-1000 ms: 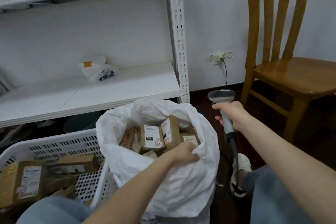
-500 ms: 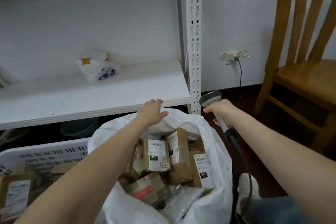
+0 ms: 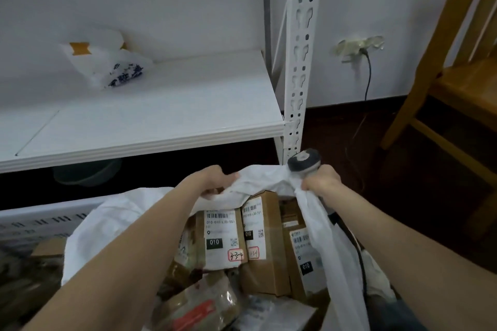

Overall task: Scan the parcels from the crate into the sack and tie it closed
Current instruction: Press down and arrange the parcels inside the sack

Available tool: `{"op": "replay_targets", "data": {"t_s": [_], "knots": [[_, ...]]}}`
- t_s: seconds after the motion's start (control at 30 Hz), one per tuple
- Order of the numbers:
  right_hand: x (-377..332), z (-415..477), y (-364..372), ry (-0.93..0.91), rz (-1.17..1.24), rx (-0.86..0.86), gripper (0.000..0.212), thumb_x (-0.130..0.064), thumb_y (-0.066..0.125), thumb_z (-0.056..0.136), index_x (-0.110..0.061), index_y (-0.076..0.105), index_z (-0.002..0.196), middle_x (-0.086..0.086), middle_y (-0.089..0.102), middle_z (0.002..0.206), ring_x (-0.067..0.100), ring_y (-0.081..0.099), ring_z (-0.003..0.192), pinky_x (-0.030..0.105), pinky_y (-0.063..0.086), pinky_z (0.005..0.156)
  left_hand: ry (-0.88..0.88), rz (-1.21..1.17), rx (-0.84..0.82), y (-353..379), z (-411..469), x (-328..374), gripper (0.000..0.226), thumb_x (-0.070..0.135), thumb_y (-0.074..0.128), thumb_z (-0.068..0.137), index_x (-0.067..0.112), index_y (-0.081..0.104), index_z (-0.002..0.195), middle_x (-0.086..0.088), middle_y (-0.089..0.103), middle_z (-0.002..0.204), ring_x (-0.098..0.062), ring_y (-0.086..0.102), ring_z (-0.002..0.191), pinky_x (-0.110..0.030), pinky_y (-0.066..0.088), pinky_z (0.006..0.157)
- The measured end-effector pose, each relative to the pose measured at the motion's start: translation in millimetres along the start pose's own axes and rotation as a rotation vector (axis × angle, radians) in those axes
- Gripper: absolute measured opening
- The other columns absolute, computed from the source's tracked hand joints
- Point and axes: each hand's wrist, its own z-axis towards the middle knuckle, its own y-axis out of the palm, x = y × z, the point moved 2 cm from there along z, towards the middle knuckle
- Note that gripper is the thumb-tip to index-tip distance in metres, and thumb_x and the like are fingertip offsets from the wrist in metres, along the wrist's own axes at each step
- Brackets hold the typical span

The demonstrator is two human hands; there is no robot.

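I have both hands on the far rim of the sack (image 3: 263, 179), at twelve o'clock of its mouth. My left hand (image 3: 215, 183) is curled over the cloth and pinches a fold of it. My right hand (image 3: 320, 183), just beside it at one o'clock, bunches the rim too, with its fingers wrapped round the handle of the scanner (image 3: 304, 160). I judge that the rim is held up and stretched between the two hands to keep the mouth wide, or to start gathering it for the tie. The scanner sits in the right fist head up, ready for another label, and its cable (image 3: 360, 263) trails down the sack's outer side at four o'clock.

Inside the sack I count three brown cartons (image 3: 220, 239) standing on edge with white labels facing me. They are packed touching side by side, which likely saves room. A fourth carton shows partly behind them. At six o'clock lie two soft packets, one brown with a red patch (image 3: 196, 306) and one pale. More parcels may be buried, and I cannot tell how many.

The crate (image 3: 40, 219), a single white slotted one, stands at nine o'clock, touching the sack. One small box (image 3: 48, 247) shows in it, and the rest there is too blurred to count. So I reckon the scanning is not yet finished.

Beyond, at twelve o'clock, one white shelf (image 3: 161, 121) carries one crumpled plastic bag (image 3: 107, 64). One wooden chair (image 3: 457, 88) stands at two o'clock, well apart.
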Motion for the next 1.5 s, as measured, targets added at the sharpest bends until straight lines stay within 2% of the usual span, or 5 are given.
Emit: {"op": "replay_targets", "data": {"t_s": [0.17,0.43,0.67,0.97,1.5], "knots": [[-10,-10,-20,-0.138,0.136,0.131,0.036,-0.007,0.062,0.079,-0.012,0.062,0.115,0.008,0.066,0.101,0.028,0.063,0.092,0.039,0.055,0.084,-0.008,-0.005,-0.125,13,-16,-7,0.033,0.039,0.069,0.086,0.009,0.060,0.074,-0.001,0.055,0.058,-0.013,0.048,0.046,-0.020,0.036,0.047],[-49,-42,-86,-0.266,0.215,0.434,0.026,-0.013,0.061,0.084,-0.017,0.059,0.110,0.008,0.065,0.103,0.029,0.061,0.092,0.038,0.050,0.079,0.393,-0.347,0.745,-107,-66,53,0.018,0.027,0.065,0.087,0.014,0.065,0.074,-0.005,0.072,0.072,-0.023,0.064,0.069,-0.030,0.050,0.071],[-37,-66,-76,-0.248,0.040,0.279,0.026,-0.018,0.063,0.083,-0.015,0.060,0.109,0.011,0.065,0.104,0.032,0.061,0.095,0.037,0.051,0.081,0.323,-0.185,0.469,-77,-86,12,0.067,0.021,0.069,0.086,0.017,0.037,0.144,-0.008,0.056,0.135,-0.027,0.052,0.122,-0.029,0.039,0.092],[-49,-134,-87,-0.241,0.025,-0.013,0.028,-0.015,0.070,0.085,-0.002,0.057,0.107,0.015,0.069,0.085,0.023,0.068,0.070,0.035,0.059,0.074,0.024,1.056,0.316,-22,-151,-70,0.065,0.050,0.056,0.090,0.041,0.026,0.148,-0.009,-0.011,0.160,-0.039,-0.003,0.146,-0.070,0.016,0.108],[-2,-228,-38,0.029,0.405,-0.539,0.021,-0.024,0.069,0.086,-0.007,0.059,0.094,0.009,0.070,0.065,0.012,0.064,0.044,0.021,0.050,0.044,0.135,0.693,0.538,8,-216,-87,0.054,0.029,0.050,0.093,0.018,0.037,0.144,-0.016,0.014,0.156,-0.031,0.010,0.146,-0.048,0.022,0.114]]}}
